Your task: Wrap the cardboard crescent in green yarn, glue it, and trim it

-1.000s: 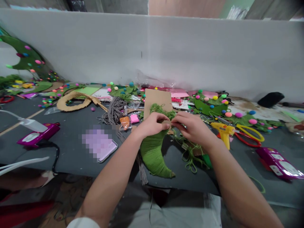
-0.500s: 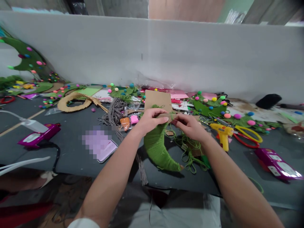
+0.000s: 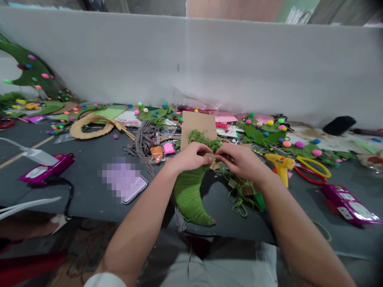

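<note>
A crescent (image 3: pixel 190 195) of cardboard, wrapped tightly in green yarn, stands on edge over the table's front, its lower tip bare brown. My left hand (image 3: pixel 194 156) is closed around its upper end, thumb on top. Close beside it, my right hand (image 3: pixel 235 158) pinches at the same end; the fingers seem to grip green yarn, though the strand is mostly hidden. Behind both hands lies a heap of green yarn (image 3: pixel 203 137) against a cardboard sheet (image 3: pixel 197 119). More loose yarn (image 3: pixel 242 195) trails in loops below my right hand.
To the right are a yellow glue gun (image 3: pixel 281 165), scissors (image 3: pixel 314 169) and a purple device (image 3: pixel 350 205). A phone (image 3: pixel 136 189), grey yarn (image 3: pixel 145 139) and another purple device (image 3: pixel 48 169) lie left. A white partition (image 3: pixel 119 59) rises behind pom-pom decorations (image 3: pixel 266 133).
The crescent has turned, its lower tip swinging left and down. My right hand has moved in against my left, and more of the yarn heap shows behind them.
</note>
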`<state>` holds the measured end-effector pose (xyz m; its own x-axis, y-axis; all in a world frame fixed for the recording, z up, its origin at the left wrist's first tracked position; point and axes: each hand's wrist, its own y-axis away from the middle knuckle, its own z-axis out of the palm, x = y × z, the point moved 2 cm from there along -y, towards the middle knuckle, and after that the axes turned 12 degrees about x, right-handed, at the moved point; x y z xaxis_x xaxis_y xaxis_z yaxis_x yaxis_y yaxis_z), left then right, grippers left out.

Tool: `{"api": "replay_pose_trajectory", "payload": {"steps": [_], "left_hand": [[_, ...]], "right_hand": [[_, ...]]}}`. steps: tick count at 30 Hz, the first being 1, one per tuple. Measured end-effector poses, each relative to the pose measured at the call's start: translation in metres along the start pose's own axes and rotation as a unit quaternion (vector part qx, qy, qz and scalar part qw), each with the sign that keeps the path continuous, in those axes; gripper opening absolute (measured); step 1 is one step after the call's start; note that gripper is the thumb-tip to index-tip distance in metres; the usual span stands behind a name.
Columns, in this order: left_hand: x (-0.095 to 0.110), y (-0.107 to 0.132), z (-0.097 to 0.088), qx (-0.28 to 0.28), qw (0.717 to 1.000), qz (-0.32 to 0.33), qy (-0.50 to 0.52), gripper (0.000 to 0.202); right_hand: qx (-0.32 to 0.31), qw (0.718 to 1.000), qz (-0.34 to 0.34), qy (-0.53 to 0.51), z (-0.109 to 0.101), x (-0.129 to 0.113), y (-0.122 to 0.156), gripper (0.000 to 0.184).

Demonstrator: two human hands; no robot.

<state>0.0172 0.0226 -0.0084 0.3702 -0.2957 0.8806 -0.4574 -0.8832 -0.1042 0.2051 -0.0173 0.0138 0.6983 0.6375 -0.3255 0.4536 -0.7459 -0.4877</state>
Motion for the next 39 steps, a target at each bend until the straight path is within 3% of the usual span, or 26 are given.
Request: {"api": "replay_pose_trajectory", "payload": {"steps": [3,8,11,14,18,21,24,27,30,35,39], "left_hand": [[0.002,0.001,-0.001,-0.030,0.999,0.030,-0.007,0.029],[0.005,0.001,-0.006,-0.007,0.997,0.025,0.070,0.031],[0.008,0.002,-0.009,0.036,0.992,0.008,0.124,0.029],[0.007,0.001,-0.011,0.113,0.987,-0.011,0.114,0.028],[0.003,-0.002,-0.010,0.154,0.986,0.005,0.056,0.024],[0.000,-0.003,-0.008,0.128,0.992,0.012,0.018,0.023],[0.001,-0.001,-0.004,0.058,0.998,0.000,0.032,0.026],[0.005,0.003,-0.003,-0.012,0.998,0.018,0.053,0.028],[0.012,0.006,-0.004,-0.038,0.996,0.049,0.061,0.031],[0.013,0.006,-0.010,0.032,0.986,0.011,0.161,0.030],[0.008,0.002,-0.012,0.111,0.978,-0.005,0.174,0.031]], "right_hand": [[0.015,0.999,0.013,-0.043,0.001,0.011,-0.001,0.014],[0.045,0.990,0.062,-0.114,0.006,0.026,-0.002,0.020],[0.031,0.986,0.082,-0.144,0.012,0.027,-0.002,0.022],[-0.008,0.985,0.089,-0.150,0.016,0.021,-0.001,0.025],[-0.046,0.995,0.032,-0.085,0.012,0.000,0.001,0.021],[-0.033,0.999,-0.017,0.003,0.005,-0.017,0.003,0.018],[0.011,0.998,-0.044,0.050,-0.002,-0.023,0.004,0.019],[0.052,0.998,-0.040,0.023,-0.007,-0.015,0.002,0.018],[0.070,0.996,-0.003,-0.060,-0.008,0.000,0.000,0.016],[0.086,0.985,0.070,-0.133,0.000,0.020,-0.003,0.018],[0.048,0.989,0.055,-0.125,0.005,0.016,-0.003,0.019]]}}
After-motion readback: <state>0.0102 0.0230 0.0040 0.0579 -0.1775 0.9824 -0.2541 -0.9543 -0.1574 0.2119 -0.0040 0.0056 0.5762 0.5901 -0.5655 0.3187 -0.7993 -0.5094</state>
